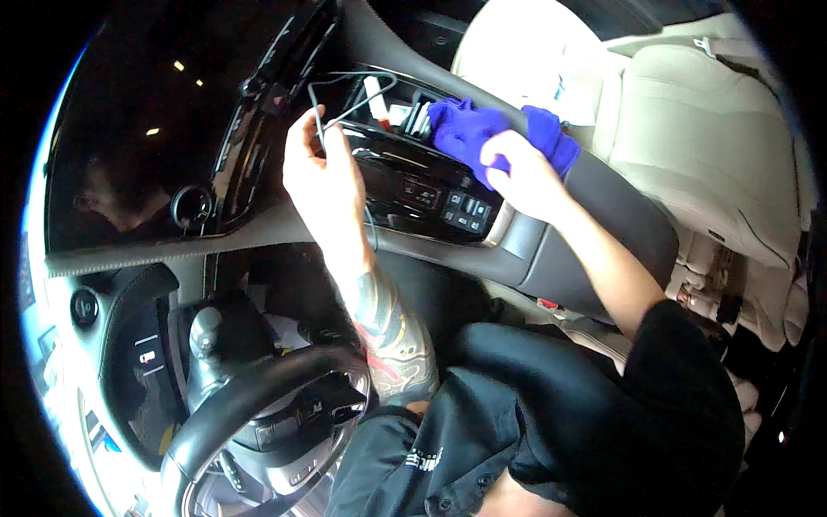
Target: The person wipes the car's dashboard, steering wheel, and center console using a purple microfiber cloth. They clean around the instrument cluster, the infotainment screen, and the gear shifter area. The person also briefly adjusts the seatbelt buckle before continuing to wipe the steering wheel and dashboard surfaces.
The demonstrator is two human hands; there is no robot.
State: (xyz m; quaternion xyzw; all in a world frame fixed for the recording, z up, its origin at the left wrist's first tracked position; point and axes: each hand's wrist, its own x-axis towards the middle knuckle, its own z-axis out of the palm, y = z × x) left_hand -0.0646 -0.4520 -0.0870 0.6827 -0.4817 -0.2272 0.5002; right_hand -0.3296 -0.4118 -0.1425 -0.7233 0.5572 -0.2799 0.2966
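Note:
My left hand (323, 161), on the tattooed forearm, pinches a thin dark cable (360, 103) between thumb and fingers above the centre console. The cable loops over an open storage compartment and runs down behind the hand. To the right, my right hand (526, 178) has its curled fingers on a bunched purple cloth (468, 132), which lies over the console's rear part and the armrest's front. The glossy black console panel (394, 171) with its buttons is between the hands. Inside the compartment are a white stick-like item (375, 97) and several upright thin items (420, 117).
The steering wheel (219, 400) and a column stalk are at the lower left. A dark glossy dashboard screen (129, 142) stands at the left. Beyond the console is a light passenger seat (698, 142) with papers. The padded armrest (607, 220) lies near my right forearm.

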